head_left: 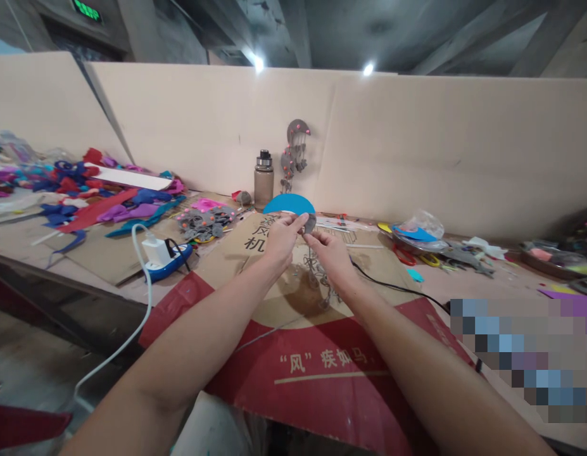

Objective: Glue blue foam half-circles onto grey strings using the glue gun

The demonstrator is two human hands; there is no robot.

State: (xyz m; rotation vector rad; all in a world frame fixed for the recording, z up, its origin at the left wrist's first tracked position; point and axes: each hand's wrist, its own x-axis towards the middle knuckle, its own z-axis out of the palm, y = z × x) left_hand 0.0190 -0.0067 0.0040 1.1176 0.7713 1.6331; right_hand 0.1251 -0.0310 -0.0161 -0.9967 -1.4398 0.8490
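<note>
Forearms (198,335) stretch over the cardboard (316,380), and here's the left hand (281,240), fingers pinching grey felt (311,223) in front of a blue piece (288,204); the right hand (332,253), fingers pinching the felt's lower edge. Looping strings (313,273) below could knot if tugged while bunched.

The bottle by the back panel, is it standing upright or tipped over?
Upright: the bottle shows its black cap at the top, with its body vertical against the beige panel.
</note>
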